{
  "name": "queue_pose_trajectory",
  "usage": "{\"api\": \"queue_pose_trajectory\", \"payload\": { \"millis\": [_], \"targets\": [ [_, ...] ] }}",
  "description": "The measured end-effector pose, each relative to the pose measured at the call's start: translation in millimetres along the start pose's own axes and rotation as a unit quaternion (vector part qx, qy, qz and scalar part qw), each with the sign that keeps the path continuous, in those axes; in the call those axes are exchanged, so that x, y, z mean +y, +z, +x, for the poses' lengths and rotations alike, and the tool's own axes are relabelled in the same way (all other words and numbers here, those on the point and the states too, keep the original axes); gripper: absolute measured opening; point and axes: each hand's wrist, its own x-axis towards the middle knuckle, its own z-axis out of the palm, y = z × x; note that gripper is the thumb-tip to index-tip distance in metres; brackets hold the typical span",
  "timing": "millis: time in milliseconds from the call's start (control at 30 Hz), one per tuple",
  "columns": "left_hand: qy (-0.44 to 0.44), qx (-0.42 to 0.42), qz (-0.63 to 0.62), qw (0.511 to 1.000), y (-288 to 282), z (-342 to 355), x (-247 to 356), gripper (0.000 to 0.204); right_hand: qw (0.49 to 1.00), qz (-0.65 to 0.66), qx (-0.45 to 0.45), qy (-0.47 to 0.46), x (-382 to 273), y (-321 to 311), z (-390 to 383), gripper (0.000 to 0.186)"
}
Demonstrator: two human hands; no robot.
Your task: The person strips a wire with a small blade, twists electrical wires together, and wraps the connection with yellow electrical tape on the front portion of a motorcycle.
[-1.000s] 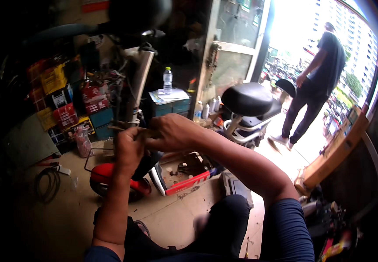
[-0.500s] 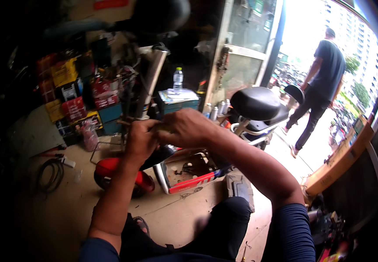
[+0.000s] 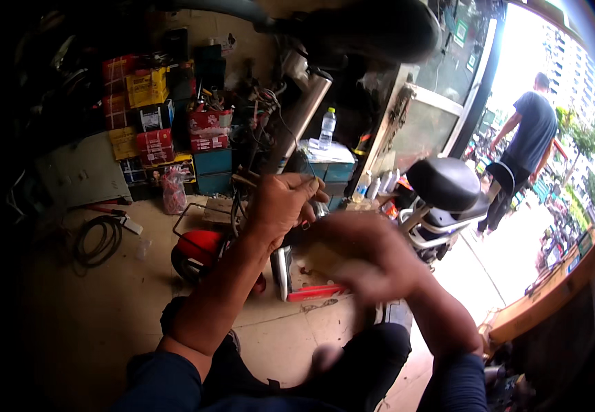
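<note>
My left hand (image 3: 278,204) is raised before me, thumb and fingers pinched on what looks like a thin wire (image 3: 313,172) coming down from the silver steering tube (image 3: 303,117). Apart from it, to the right, my right hand (image 3: 373,255) is smeared by motion; its fingers and anything in them cannot be made out. Both hands are above a partly stripped red electric scooter. Its red front fender (image 3: 201,247) shows left of my left forearm, and the red-edged footboard (image 3: 315,292) lies partly hidden under my right hand. The black saddle (image 3: 443,184) stands beyond, to the right.
Boxes (image 3: 155,146) are stacked at the back left, near a coiled black cable (image 3: 98,240) on the floor. A water bottle (image 3: 327,129) stands on papers over a teal box. Outside the glass door (image 3: 435,117), a person (image 3: 534,130) walks away. A dark rounded object (image 3: 380,31) hangs overhead.
My hands, which were together, have come apart: the right has swung down and right, while the left stays pinched. My view has shifted left, and the person outside has walked farther off.
</note>
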Motion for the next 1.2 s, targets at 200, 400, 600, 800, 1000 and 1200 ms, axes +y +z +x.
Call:
{"api": "queue_pose_trajectory", "payload": {
  "millis": [200, 400, 600, 800, 1000, 1200],
  "targets": [
    [-0.042, -0.032, -0.119, 0.992, -12, -14, 8, 0.018, 0.925, 0.06, 0.305, 0.219, 137, -9, -28, 0.038],
    [-0.023, -0.029, -0.115, 0.993, -15, -13, -2, 0.021, 0.928, -0.231, -0.045, 0.29, 327, 42, -64, 0.031],
    [-0.019, -0.026, -0.123, 0.992, -18, -26, -1, 0.026, 0.906, -0.293, 0.057, 0.302, 339, 92, -60, 0.036],
    [-0.045, -0.052, -0.23, 0.971, -22, -33, -16, 0.03, 0.932, 0.113, 0.227, 0.257, 317, 72, -42, 0.045],
    [-0.039, -0.016, -0.242, 0.969, -25, -36, -26, 0.028, 0.785, 0.604, 0.051, 0.131, 218, 80, -12, 0.085],
    [0.005, -0.001, -0.261, 0.965, -22, -40, -34, 0.03, 0.858, 0.498, 0.106, 0.067, 197, 99, -20, 0.109]
  ]
}}
